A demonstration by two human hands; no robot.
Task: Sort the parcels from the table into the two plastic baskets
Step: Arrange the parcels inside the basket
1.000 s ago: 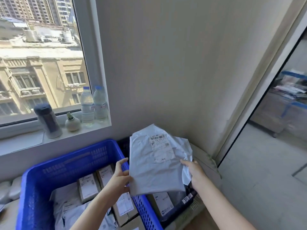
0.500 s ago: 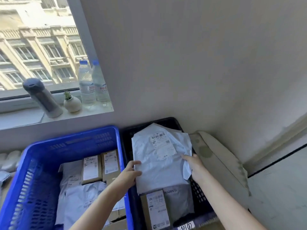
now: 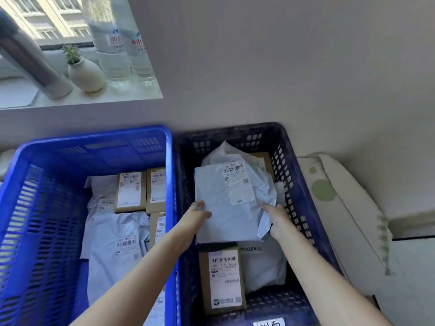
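Inside the dark basket (image 3: 294,184), on your right, you hold one grey mailer bag (image 3: 226,208) with both hands, low among the parcels already there. Your left hand (image 3: 190,222) grips its left edge, thumb on top and fingers (image 3: 200,204) partly curled round the edge. Your right hand (image 3: 279,220) grips the crumpled right edge, its fingers mostly hidden under the plastic. The bag's white label with a barcode faces up.

Under and around the bag you can count three more parcels in this basket: one brown box (image 3: 222,278) with a label near you, one grey bag (image 3: 263,264) beside it, and one brown box (image 3: 264,162) half hidden at the far end.

The blue basket (image 3: 35,208) stands just beside it on your left, their rims touching. In it you can count at least three brown labelled boxes (image 3: 130,191) and at least two grey bags (image 3: 113,243); your left forearm covers part of the pile.

On the windowsill (image 3: 82,100) stand two water bottles (image 3: 113,48), one small white vase (image 3: 86,75) with a plant and one dark flask (image 3: 30,60).
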